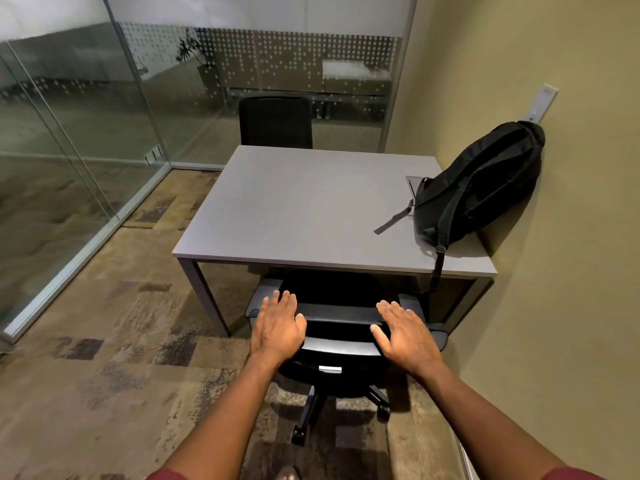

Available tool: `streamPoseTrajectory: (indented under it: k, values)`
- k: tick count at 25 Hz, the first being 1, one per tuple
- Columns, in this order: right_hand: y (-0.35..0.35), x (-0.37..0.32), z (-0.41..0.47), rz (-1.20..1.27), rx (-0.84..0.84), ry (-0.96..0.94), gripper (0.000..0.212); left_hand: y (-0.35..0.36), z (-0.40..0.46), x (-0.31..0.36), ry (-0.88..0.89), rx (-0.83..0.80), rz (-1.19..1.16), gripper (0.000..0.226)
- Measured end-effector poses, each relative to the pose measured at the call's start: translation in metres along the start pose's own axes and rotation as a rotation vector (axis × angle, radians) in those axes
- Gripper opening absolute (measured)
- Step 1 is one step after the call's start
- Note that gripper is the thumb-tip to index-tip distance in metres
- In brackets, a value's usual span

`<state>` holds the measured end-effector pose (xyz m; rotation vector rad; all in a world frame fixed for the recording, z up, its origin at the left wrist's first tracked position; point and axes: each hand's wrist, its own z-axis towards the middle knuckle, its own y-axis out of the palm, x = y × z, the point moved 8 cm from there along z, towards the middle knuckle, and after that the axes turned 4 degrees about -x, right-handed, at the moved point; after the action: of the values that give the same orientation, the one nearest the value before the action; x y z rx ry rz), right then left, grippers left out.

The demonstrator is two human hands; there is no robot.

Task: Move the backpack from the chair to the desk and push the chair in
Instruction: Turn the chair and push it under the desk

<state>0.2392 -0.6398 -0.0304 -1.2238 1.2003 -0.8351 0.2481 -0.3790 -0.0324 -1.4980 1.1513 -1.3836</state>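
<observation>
A black backpack (481, 188) lies on the right side of the grey desk (298, 209), leaning against the wall, with one strap hanging over the desk's front edge. The black office chair (337, 327) stands at the near side of the desk with its seat partly under the top. My left hand (278, 323) lies flat and open over the left end of the chair's backrest. My right hand (403, 329) lies flat and open over the right end. Neither hand holds anything.
A second black chair (276, 121) stands at the far side of the desk. Glass partitions (79, 150) close off the left and back. A beige wall (554, 254) runs along the right, touching the desk. Patterned carpet covers the floor.
</observation>
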Motion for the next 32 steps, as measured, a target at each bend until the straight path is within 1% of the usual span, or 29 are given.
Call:
streamPoseTrajectory:
  k: [10, 15, 21, 32]
  values:
    - [-0.014, 0.019, 0.086, -0.031, 0.005, -0.014, 0.074, -0.010, 0.084, -0.006, -0.019, -0.033, 0.036, 0.069]
    - [-0.019, 0.025, 0.122, -0.015, 0.017, -0.007, 0.074, -0.017, 0.118, -0.008, 0.006, -0.023, 0.057, 0.066]
    - [-0.024, 0.029, 0.152, -0.022, 0.034, -0.009, 0.075, -0.026, 0.146, -0.006, 0.019, 0.029, 0.034, 0.059]
    - [-0.031, 0.037, 0.188, 0.018, -0.003, -0.042, 0.078, -0.029, 0.179, -0.005, -0.037, -0.004, 0.058, 0.058]
